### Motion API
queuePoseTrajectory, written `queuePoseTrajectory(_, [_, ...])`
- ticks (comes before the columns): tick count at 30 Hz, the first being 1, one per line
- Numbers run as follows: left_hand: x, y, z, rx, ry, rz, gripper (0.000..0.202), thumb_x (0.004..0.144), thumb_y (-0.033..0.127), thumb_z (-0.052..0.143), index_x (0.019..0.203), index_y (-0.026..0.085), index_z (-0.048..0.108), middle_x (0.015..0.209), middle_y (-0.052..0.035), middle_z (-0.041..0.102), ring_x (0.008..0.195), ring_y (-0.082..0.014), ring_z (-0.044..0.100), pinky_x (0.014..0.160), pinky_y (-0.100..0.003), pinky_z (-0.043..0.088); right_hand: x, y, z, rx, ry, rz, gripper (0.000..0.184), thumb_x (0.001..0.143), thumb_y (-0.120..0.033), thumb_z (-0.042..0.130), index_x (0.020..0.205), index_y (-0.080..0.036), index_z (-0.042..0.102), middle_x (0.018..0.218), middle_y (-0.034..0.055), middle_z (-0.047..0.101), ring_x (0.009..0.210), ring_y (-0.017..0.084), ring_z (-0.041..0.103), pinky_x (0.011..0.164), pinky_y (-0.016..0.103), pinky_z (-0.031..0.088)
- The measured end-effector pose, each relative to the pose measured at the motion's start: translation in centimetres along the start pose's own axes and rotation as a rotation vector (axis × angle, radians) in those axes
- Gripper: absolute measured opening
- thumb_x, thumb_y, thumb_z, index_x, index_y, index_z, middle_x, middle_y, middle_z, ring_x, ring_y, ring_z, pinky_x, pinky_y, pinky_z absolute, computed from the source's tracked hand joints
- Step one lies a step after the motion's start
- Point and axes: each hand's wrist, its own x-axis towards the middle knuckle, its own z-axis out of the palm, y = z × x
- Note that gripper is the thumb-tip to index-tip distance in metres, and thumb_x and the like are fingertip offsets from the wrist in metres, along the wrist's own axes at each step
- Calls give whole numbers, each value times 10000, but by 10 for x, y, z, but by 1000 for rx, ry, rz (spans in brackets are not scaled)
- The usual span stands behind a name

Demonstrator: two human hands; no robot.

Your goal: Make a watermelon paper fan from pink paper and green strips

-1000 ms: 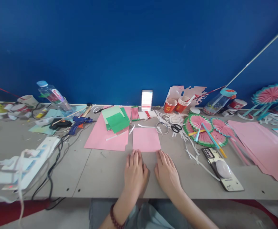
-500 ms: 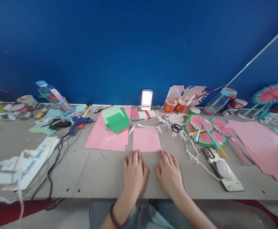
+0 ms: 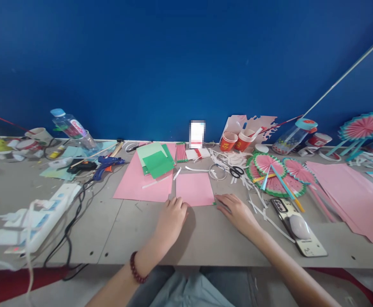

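A rectangular pink paper sheet [image 3: 194,187] lies flat on the desk in front of me. My left hand [image 3: 173,215] is at its near left corner, fingers bent together with the thumb alongside, closed on the paper's edge. Just right of the near right corner rests my right hand [image 3: 235,211], its fingers stretched out and holding nothing. A tiny green piece [image 3: 214,204] shows at that corner, close to the right fingertips. Behind and left, green paper sheets [image 3: 159,164] lie over larger pink paper [image 3: 128,187]. Pink-and-green strips [image 3: 181,152] stand behind the sheet.
Scissors [image 3: 236,172], a tape ring [image 3: 217,172] and white paper scraps [image 3: 234,158] lie behind right. Further right are paper fans [image 3: 274,175] and a phone [image 3: 314,245] with a mouse [image 3: 299,226] on it. A glue gun [image 3: 105,166] and power strip [image 3: 53,217] are left.
My left hand has turned and curled at the sheet's corner. My right hand has shifted right, off the paper's edge. The pink sheet has moved slightly left and nearer, uncovering the green piece.
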Motion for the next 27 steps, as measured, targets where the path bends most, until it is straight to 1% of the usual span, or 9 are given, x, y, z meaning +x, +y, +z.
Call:
queuePoseTrajectory(2, [9,0,0,7,-6,89,81,862,169,582,941,161,598,893,-49,585,863,-233,558,716,-365,426,5,1,-1,-27,-15,-25,246,891,-231,532,1121,-228,621,1003,68,687,921,215,619,784,351,521])
queuePoseTrajectory(5, [27,3,3,-30,-11,295,128,883,160,559,1007,164,590,927,-44,598,870,-206,563,723,-339,427,10,2,1,-43,-23,-61,169,893,-224,528,992,-239,664,958,58,688,885,202,614,764,336,515])
queuePoseTrajectory(8, [44,8,8,-97,-16,414,120,906,191,537,998,169,611,880,-30,608,868,-189,572,739,-320,429,11,2,2,-11,-19,-43,165,892,-210,521,910,-239,683,926,56,682,868,202,604,767,338,502])
queuePoseTrajectory(12, [54,11,18,-136,9,405,139,922,221,517,927,172,647,830,-29,618,829,-182,573,731,-313,426,15,2,1,154,-36,46,151,876,-191,529,845,-222,674,882,49,677,852,196,603,776,331,484])
queuePoseTrajectory(16, [53,8,25,-205,69,393,180,930,293,516,937,180,655,834,-30,629,827,-168,574,744,-303,424,24,2,-3,325,-64,156,142,841,-174,520,779,-198,646,829,42,670,769,172,619,693,288,479])
queuePoseTrajectory(19, [53,6,27,-196,135,380,187,941,268,494,904,174,651,811,-32,625,799,-164,571,714,-299,416,29,0,-4,373,-80,198,140,827,-190,515,763,-191,639,804,39,671,730,167,624,638,270,473])
queuePoseTrajectory(23, [52,5,27,-164,185,357,192,948,221,467,883,168,640,797,-36,613,797,-169,565,694,-305,410,27,-4,-1,291,62,90,158,866,-217,506,930,-202,650,922,62,668,805,175,619,721,295,487])
queuePoseTrajectory(25, [52,4,27,-159,190,344,182,948,218,466,896,171,634,798,-36,607,805,-171,562,693,-305,412,24,-6,1,157,131,-12,156,883,-234,524,965,-212,655,969,72,665,864,192,606,786,326,474])
queuePoseTrajectory(27, [51,4,27,-151,194,335,171,946,211,468,895,171,627,798,-34,603,807,-170,560,693,-304,414,20,-7,3,-4,162,-99,145,895,-252,542,947,-214,673,956,72,675,878,202,597,793,341,454])
